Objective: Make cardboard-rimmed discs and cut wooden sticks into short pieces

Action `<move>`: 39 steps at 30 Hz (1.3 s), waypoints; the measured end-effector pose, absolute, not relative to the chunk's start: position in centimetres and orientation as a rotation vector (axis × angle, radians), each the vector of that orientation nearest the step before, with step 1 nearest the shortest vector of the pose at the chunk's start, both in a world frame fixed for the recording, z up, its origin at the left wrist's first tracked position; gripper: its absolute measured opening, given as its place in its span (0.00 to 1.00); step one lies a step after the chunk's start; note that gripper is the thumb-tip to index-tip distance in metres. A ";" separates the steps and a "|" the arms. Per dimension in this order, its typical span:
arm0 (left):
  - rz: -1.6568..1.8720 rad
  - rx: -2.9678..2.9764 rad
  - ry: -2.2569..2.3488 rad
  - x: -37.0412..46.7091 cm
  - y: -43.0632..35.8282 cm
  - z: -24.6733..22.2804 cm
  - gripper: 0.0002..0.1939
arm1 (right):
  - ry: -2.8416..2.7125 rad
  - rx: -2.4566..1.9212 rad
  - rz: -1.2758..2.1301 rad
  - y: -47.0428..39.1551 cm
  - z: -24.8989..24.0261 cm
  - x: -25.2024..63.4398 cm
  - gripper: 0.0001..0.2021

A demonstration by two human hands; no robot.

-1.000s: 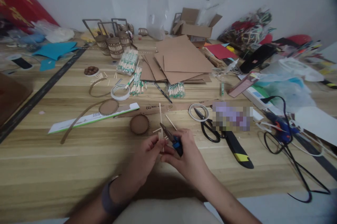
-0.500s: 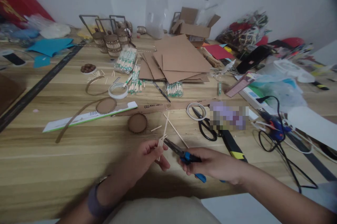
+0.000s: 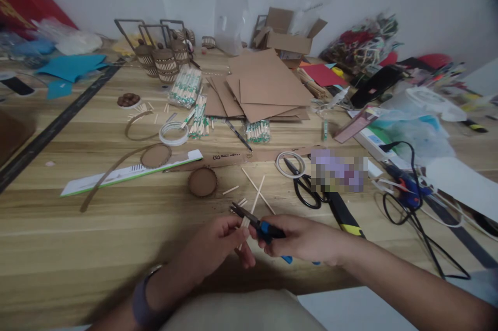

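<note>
My left hand (image 3: 225, 240) pinches several thin wooden sticks (image 3: 258, 193) between thumb and fingers; one long stick slants up and away. My right hand (image 3: 301, 240) is wrapped round blue-and-black-handled snips (image 3: 254, 219). Their dark jaws lie across the sticks just above my left fingertips and look slightly parted. Short cut pieces (image 3: 241, 203) show beside the jaw tips. Beyond my hands, another long stick (image 3: 259, 191) and a short piece (image 3: 231, 190) lie on the table, near a round brown cardboard disc with a notched rim (image 3: 203, 182).
Black scissors (image 3: 307, 191), a tape roll (image 3: 290, 164) and a black-and-yellow handled tool (image 3: 344, 214) lie to the right, with a blue glue gun (image 3: 408, 191) and its cord farther out. Cardboard sheets (image 3: 272, 82), bundled sticks (image 3: 185, 87) and small barrel-shaped models (image 3: 166, 64) stand behind.
The snips have moved left and across the sticks in my left hand. Those sticks have tilted to the right, and short pieces now show by the jaw tips.
</note>
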State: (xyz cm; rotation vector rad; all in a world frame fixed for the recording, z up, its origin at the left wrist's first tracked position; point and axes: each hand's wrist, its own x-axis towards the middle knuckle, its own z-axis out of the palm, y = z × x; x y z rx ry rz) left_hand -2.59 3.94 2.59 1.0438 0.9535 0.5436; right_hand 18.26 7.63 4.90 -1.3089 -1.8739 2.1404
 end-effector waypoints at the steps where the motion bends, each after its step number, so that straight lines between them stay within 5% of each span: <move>1: 0.537 1.042 0.958 -2.6 4.0 2.6 0.17 | -1.877 -1.302 2.134 7.6 4.9 18.2 0.06; 10: 0.508 1.046 0.971 -2.4 4.1 3.1 0.19 | -1.991 -1.256 2.103 8.0 4.0 18.1 0.08; 21: 0.430 1.169 1.052 -2.5 3.8 3.1 0.16 | -2.200 -1.532 1.631 6.4 4.0 16.8 0.03; 30: 0.445 1.163 1.102 -2.4 3.6 3.4 0.15 | -1.943 -1.274 2.031 7.0 3.4 17.8 0.04; 39: 0.462 1.146 1.101 -2.3 3.6 2.8 0.17 | -2.095 -1.341 1.862 6.8 4.6 17.1 0.06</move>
